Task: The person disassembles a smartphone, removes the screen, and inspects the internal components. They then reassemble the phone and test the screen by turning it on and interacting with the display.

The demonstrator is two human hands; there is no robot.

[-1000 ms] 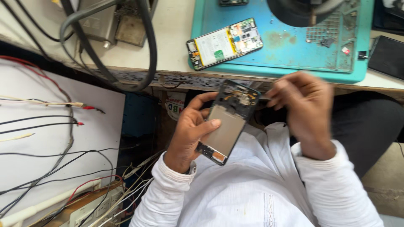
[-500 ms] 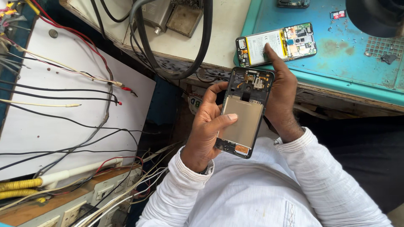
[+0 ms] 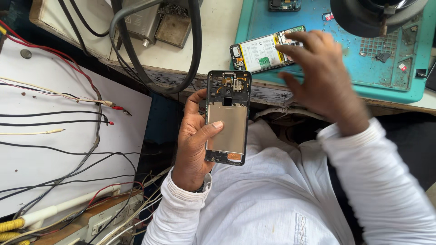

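My left hand [image 3: 195,140] grips an opened phone frame [image 3: 228,118], back cover off, with a bare metal plate and small parts showing at its top. It is held upright over my lap, thumb across the plate. My right hand [image 3: 324,75] hovers blurred above the bench edge, fingers spread and holding nothing, its fingertips over a second opened phone [image 3: 263,50] with a white battery. That phone lies on a teal work mat [image 3: 354,72].
A thick black cable [image 3: 193,54] loops over the bench [image 3: 218,27] beside metal boxes [image 3: 156,22]. A white board [image 3: 54,149] with red, black and white wires stands at left. A dark round base [image 3: 377,16] and small parts sit on the mat.
My right hand let go of the held phone frame and moved up and right, over the phone on the mat. The left hand keeps the frame.
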